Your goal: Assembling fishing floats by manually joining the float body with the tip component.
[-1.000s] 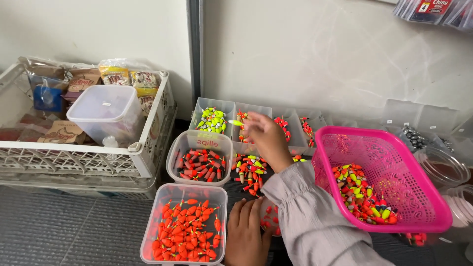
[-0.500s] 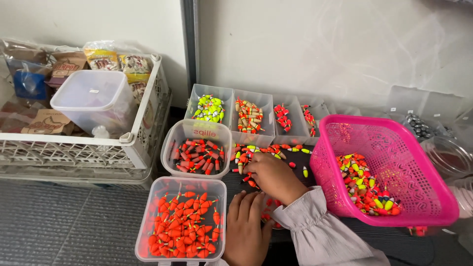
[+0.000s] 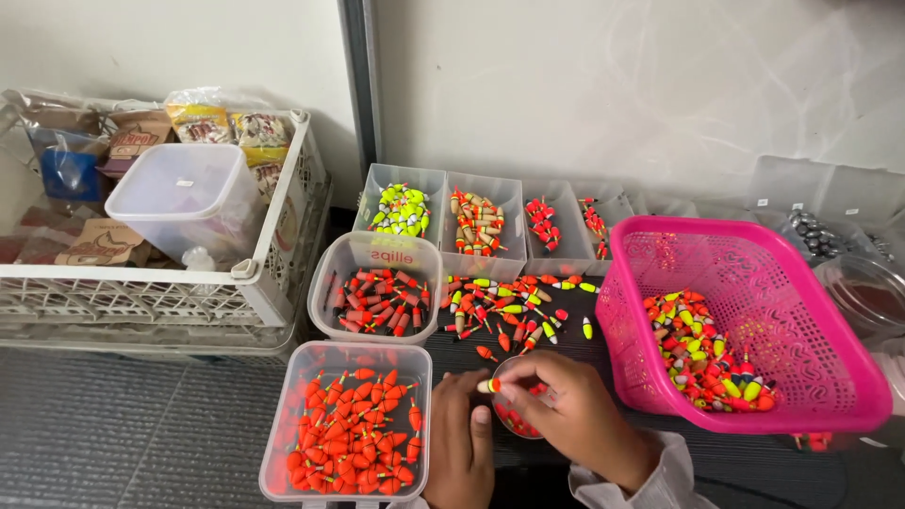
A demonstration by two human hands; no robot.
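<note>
Crates come first at far left: a white plastic crate (image 3: 170,292) holds snack packets and an empty clear lidded tub (image 3: 189,203). Next, on the dark tabletop (image 3: 566,358), a clear rectangular tub (image 3: 347,434) is full of orange-red fishing floats, and just behind it a rounded tub (image 3: 377,287) holds red-and-black ones. Against the wall, a row of small clear bins (image 3: 485,226) sorts floats by colour, yellow-green in the leftmost. A loose pile of mixed floats (image 3: 514,306) lies between the bins and the hands. The left hand (image 3: 459,438) rests near the front edge, touching the orange tub's right wall, its grip loosely curled and holding nothing that can be seen. The right hand (image 3: 566,415) sits just beside it over a small round clear cup (image 3: 517,410) of red floats, its grip pinching a single float (image 3: 489,385) with an orange-and-yellow tip between thumb and forefinger, above the cup's left rim. At right, a pink mesh basket (image 3: 754,377) tilts toward the person, holding mixed floats. The pinched float looks small and slick, so it could slip and roll into the wrong tub, and a nudge from the wrist might tip the light cup. Half a second ago the right hand reached further back into the loose pile; it has since drawn toward the person with the float.
</note>
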